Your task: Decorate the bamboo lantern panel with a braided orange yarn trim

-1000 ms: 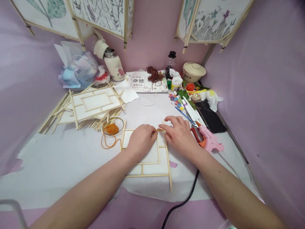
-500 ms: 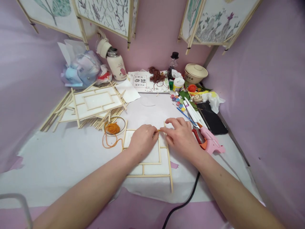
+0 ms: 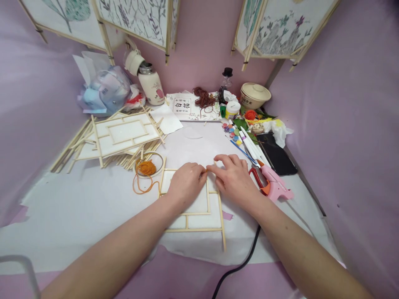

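A panel of thin wooden sticks over white paper lies on the table in front of me. My left hand rests across its upper part, fingers closed on a small bit of orange yarn at the top stick. My right hand is over the upper right corner; its index fingertip touches that same bit, while thumb and other fingers stay apart. Left of the panel, an orange yarn ball sits by a ring of tape, and a loose strand runs to the panel's left side. Fingers partly hide the pinched spot.
A second stick panel lies on a pile of sticks at left. Behind stand a flask and a booklet. Pink glue gun, red-handled scissors and phone lie at right. A black cable crosses the front edge.
The view has shifted very slightly. Both hands keep almost the same place, with the right index fingertip still at the orange yarn.
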`<state>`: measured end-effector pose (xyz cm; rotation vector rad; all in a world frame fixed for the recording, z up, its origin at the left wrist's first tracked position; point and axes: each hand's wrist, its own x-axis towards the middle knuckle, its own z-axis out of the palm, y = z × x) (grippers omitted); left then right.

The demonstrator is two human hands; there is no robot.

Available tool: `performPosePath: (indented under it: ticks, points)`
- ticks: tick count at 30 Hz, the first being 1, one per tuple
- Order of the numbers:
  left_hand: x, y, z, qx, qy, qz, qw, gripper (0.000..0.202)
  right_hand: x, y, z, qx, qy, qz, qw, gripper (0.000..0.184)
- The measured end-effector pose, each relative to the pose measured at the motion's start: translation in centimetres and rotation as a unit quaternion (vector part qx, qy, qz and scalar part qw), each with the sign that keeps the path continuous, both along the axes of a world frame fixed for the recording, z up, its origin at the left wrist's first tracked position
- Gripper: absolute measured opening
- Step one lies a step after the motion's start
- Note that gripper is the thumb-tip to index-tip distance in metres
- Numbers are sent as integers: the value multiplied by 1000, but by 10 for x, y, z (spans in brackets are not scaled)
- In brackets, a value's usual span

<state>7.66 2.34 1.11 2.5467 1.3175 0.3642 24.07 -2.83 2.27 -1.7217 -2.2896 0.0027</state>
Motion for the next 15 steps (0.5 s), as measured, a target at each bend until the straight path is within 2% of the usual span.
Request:
performPosePath:
  ticks: [5, 10, 15]
  points:
    - [0, 0, 2, -2, 2, -2, 1000, 24, 2, 0, 2, -3, -1, 2, 1000, 35]
    - [1, -1, 3, -11, -5, 0, 1000, 23, 11, 1, 6, 31, -1, -34, 999, 28]
    - [1, -1, 3, -18, -2, 2, 1000, 23, 11, 1, 8, 15, 0, -20, 1000, 26]
